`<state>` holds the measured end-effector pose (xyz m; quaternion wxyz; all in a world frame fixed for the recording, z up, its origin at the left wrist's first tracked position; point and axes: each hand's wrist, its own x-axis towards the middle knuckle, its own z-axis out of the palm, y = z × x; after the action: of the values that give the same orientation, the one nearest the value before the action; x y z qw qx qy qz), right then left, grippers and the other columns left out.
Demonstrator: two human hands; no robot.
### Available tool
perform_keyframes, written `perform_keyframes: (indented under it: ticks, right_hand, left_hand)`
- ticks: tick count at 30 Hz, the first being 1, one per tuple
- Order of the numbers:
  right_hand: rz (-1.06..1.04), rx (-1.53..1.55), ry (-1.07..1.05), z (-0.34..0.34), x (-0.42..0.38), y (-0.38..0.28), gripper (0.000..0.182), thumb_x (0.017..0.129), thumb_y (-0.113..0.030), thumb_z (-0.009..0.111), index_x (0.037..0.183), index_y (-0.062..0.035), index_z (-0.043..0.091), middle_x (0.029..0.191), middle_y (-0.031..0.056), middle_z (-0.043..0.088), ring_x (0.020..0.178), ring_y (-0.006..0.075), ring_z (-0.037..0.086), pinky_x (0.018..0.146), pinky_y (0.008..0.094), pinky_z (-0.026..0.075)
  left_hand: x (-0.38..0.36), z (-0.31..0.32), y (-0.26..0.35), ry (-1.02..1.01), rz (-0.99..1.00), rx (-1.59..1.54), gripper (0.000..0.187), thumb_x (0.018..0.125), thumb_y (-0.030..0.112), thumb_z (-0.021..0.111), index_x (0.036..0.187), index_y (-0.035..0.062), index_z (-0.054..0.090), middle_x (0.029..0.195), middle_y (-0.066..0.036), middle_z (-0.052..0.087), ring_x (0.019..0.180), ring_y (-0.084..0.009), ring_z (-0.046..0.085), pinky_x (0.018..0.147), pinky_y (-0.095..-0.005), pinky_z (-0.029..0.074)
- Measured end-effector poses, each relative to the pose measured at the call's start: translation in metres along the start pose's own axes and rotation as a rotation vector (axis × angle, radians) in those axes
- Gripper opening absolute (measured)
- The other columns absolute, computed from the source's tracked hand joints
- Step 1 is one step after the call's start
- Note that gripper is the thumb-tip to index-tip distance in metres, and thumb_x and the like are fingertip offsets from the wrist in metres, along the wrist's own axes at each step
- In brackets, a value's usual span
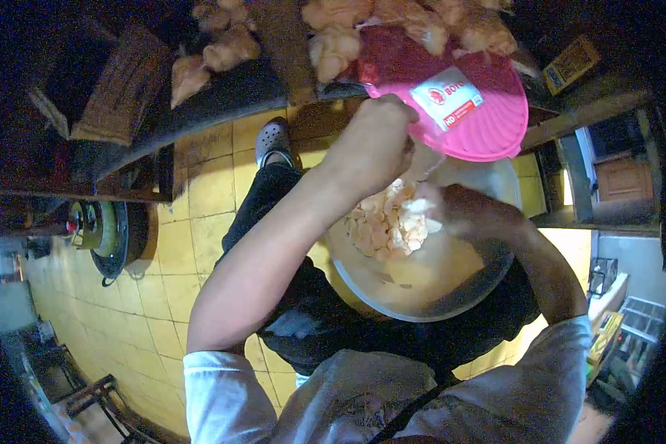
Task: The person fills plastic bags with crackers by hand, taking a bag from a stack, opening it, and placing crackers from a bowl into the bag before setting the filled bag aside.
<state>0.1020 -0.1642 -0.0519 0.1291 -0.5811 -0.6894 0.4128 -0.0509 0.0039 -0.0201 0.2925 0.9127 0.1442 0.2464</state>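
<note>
A large translucent round tub (pixel 451 285) rests at my lap, with pale round chips (pixel 381 226) heaped in its left part. My left hand (pixel 381 144) is closed above the tub, gripping the edge of a clear plastic bag (pixel 433 159) that hangs down. Low over the chips, my right hand (pixel 455 211) is curled and blurred, with some pale chips at its fingertips. Behind my left hand is a pink ribbed plastic item (pixel 496 126) with a white and red label (pixel 448 96).
Filled bags of chips (pixel 333 52) lie on the dark table (pixel 222 92) ahead. A cardboard box (pixel 122 81) is at the upper left, a small yellow box (pixel 571 65) at the upper right. A black basin (pixel 129 237) stands on the yellow tiled floor (pixel 152 303) at left.
</note>
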Motion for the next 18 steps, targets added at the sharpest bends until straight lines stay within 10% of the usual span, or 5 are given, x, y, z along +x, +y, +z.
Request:
perform_keyframes:
  ticks: [6, 18]
  right_hand:
    - [0.134, 0.571, 0.321, -0.055, -0.034, -0.029, 0.031, 0.096, -0.023, 0.057, 0.117, 0.0011, 0.056, 0.085, 0.0025, 0.060, 0.069, 0.0059, 0.055, 0.062, 0.0226, 0.048]
    - [0.222, 0.333, 0.556, -0.052, -0.028, -0.026, 0.024, 0.090, -0.017, 0.060, 0.104, 0.0026, 0.066, 0.078, 0.0142, 0.070, 0.058, 0.0152, 0.066, 0.057, 0.0306, 0.054]
  left_hand:
    - [0.004, -0.001, 0.011, -0.127, 0.011, 0.021, 0.034, 0.072, 0.004, 0.068, 0.106, 0.0015, 0.067, 0.101, -0.021, 0.065, 0.091, -0.0377, 0.064, 0.083, -0.0414, 0.051]
    - [0.003, 0.015, 0.031, -0.215, -0.160, -0.141, 0.039, 0.076, 0.005, 0.070, 0.113, -0.0025, 0.062, 0.100, -0.017, 0.065, 0.082, -0.0222, 0.067, 0.075, -0.0343, 0.053]
